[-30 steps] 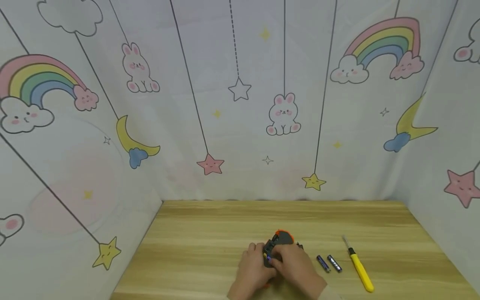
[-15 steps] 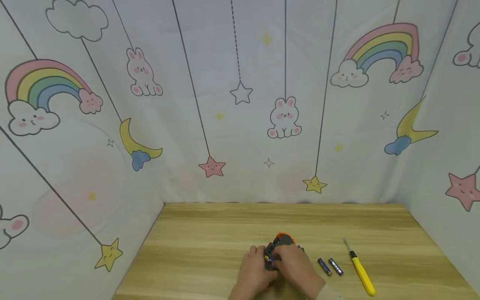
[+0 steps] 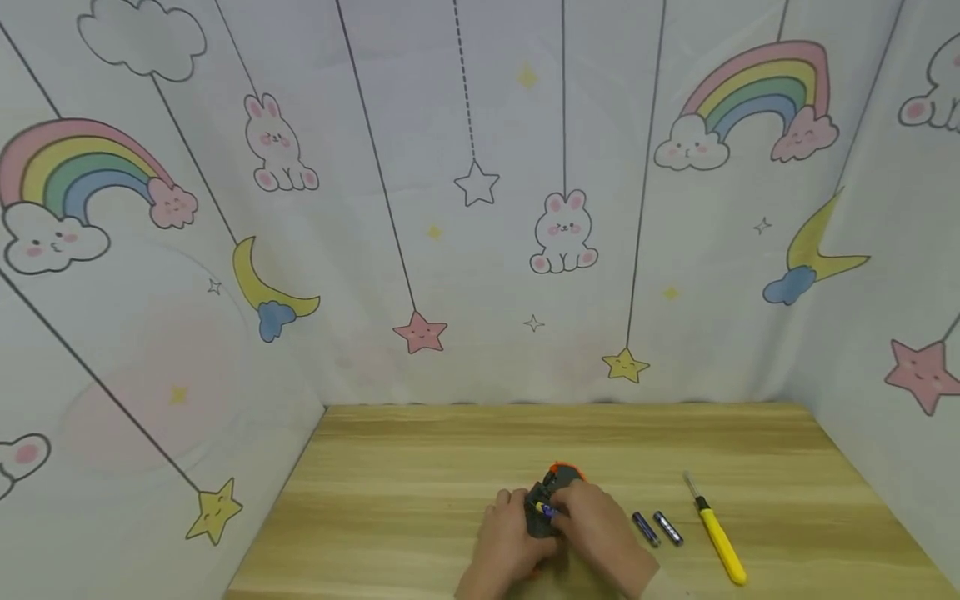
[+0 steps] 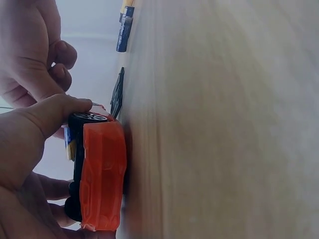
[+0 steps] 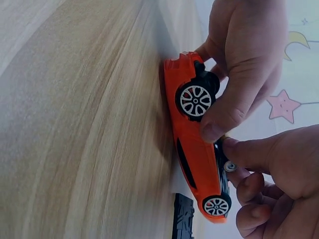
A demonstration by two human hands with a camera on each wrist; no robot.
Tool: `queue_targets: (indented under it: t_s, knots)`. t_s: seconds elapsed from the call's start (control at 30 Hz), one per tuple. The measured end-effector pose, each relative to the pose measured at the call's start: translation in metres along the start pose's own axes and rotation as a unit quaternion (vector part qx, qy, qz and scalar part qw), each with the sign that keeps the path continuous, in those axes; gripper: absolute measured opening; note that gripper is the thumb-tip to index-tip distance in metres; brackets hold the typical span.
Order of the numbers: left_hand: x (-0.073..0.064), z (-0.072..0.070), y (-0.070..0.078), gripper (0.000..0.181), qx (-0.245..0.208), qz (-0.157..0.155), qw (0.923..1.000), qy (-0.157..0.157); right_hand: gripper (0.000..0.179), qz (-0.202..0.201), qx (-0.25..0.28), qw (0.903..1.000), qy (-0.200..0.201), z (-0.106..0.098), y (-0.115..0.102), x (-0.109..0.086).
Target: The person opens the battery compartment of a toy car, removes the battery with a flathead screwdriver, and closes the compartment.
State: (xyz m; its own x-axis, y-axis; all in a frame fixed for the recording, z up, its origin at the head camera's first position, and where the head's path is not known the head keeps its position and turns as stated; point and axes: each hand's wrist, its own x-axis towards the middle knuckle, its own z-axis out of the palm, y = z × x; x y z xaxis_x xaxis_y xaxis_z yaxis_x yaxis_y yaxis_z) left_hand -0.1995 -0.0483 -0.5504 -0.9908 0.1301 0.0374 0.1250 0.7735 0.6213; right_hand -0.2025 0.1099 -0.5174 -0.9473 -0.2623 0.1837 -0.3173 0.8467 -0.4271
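An orange toy car (image 5: 194, 134) lies upside down on the table, its black underside (image 3: 564, 477) facing up. My left hand (image 3: 501, 537) grips it, with the thumb by a wheel (image 5: 195, 100). Above the underside, my right hand (image 3: 600, 527) pinches a small battery (image 3: 547, 509) with a dark blue and gold wrapper. One end of this battery is at the car's base; whether it sits inside the compartment cannot be told. In the right wrist view its silver end (image 5: 230, 166) shows beside my right thumb.
A flat black plastic cover (image 5: 183, 215) lies on the table beside the car. Farther right are two loose batteries (image 3: 646, 528) and a screwdriver (image 3: 722, 540) with a yellow handle. A patterned curtain (image 3: 480, 350) hangs at the table's back edge.
My right hand has shifted slightly to the right, and more of the battery shows between its fingers and the car. My left hand keeps its grip on the car.
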Motion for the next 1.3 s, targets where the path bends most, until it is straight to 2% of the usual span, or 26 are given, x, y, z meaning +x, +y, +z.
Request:
queue_targets:
  t_s: [0.13,0.47,0.7,0.9,1.07,1.3]
  knots:
    - [0.001,0.001,0.0,0.083,-0.006,0.002,1.0,0.007,0.006,0.019,0.007,0.9998,0.005,-0.005,0.003,-0.003]
    - [-0.001,-0.001,0.002,0.084,-0.031,-0.008,0.9994,-0.01,0.008,0.063,0.035,0.9968,0.036,-0.013,0.019,-0.015]
    - [0.001,-0.001,0.005,0.085,-0.016,-0.011,0.9998,0.009,0.005,0.115,0.062,0.9912,0.022,-0.021,0.032,-0.017]
    - [0.001,-0.001,0.006,0.086,-0.012,-0.009,0.9997,0.018,0.007,0.126,0.052,0.9904,0.02,-0.026,0.041,-0.021]
    - [0.0,0.0,0.005,0.087,-0.018,-0.018,0.9996,0.008,0.008,0.13,0.04,0.9905,0.02,-0.022,0.05,-0.029]
    - [-0.001,0.002,0.003,0.084,-0.019,-0.012,0.9997,0.003,0.009,0.153,0.029,0.9877,0.007,-0.02,0.062,-0.041]
